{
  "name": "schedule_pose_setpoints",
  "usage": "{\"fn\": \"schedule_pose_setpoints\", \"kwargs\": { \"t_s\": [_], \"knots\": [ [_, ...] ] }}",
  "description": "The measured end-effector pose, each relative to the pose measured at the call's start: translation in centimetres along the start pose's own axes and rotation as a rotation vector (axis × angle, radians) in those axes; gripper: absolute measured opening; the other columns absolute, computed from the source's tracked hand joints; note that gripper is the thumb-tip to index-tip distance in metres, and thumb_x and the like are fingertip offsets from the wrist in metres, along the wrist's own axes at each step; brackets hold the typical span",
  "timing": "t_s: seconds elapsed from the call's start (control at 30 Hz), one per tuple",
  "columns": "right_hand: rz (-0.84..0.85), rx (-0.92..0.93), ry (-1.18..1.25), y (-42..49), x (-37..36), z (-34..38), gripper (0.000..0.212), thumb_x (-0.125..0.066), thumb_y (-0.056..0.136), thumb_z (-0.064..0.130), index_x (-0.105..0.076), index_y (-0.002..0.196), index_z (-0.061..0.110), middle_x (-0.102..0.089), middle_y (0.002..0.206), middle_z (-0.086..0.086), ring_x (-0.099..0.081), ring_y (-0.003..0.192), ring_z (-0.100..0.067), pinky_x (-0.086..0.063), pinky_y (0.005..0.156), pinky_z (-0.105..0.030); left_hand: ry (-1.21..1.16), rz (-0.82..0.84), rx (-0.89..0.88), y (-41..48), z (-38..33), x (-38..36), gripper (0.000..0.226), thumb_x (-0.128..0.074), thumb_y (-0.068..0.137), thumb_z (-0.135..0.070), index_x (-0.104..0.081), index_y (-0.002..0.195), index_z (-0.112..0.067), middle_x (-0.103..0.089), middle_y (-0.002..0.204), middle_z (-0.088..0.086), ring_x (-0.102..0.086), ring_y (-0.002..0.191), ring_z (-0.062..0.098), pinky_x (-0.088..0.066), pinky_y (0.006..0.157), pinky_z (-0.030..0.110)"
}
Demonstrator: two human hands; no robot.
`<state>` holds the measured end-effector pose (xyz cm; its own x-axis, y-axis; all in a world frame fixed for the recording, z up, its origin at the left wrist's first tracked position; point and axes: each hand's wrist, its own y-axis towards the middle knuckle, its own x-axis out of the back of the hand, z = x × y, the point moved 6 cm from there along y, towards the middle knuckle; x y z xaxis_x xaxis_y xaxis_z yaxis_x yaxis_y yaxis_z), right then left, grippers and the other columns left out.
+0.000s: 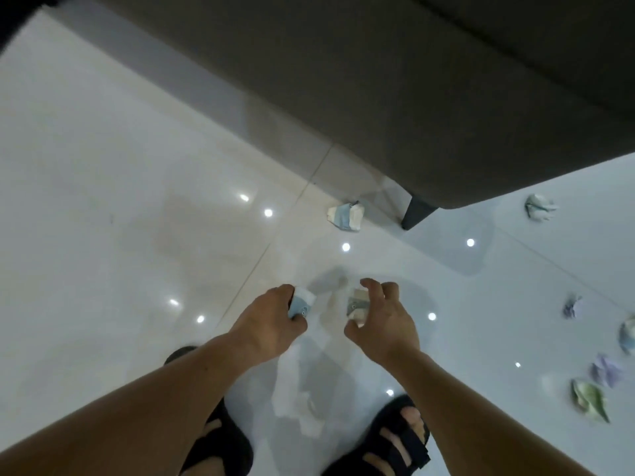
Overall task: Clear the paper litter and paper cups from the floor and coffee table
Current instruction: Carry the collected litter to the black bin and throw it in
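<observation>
Left hand (271, 317) grips a crumpled blue-white paper (304, 302) in curled fingers; right hand (385, 321) pinches a second crumpled paper (357, 304) between thumb and fingertips.

On floor (103, 201): paper wad (346, 216) beside sofa leg (415, 211), sofa (412, 80) behind; more wads (606, 370) at right.

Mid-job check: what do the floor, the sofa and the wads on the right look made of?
Floor: glossy glazed tile, probably; it mirrors bright point lights and shows grout lines. Sofa: matte grey fabric, likely; no shine, weave too blurred to tell. Wads: thin pastel paper; sharp crumpled folds. The left hand grips a similar scrap.
</observation>
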<state>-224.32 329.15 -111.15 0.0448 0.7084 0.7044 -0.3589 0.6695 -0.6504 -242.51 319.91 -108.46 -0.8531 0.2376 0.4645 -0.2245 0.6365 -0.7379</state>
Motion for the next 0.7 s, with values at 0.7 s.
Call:
{"fn": "schedule_pose_setpoints", "kwargs": {
  "t_s": [0.7],
  "knots": [
    [-0.053,0.543,-0.305,-35.1,35.7,36.9,0.071,-0.065,0.079,0.038,-0.034,0.142,0.022,-0.035,0.132,-0.001,-0.048,0.113,-0.024,-0.048,0.090,-0.036,-0.201,-0.444,0.050,-44.6,-12.8,35.1,0.021,-0.059,0.088,-0.024,-0.053,0.103,-0.011,-0.059,0.101,0.009,-0.057,0.088,0.026,-0.047,0.072,0.032]
  ]
}}
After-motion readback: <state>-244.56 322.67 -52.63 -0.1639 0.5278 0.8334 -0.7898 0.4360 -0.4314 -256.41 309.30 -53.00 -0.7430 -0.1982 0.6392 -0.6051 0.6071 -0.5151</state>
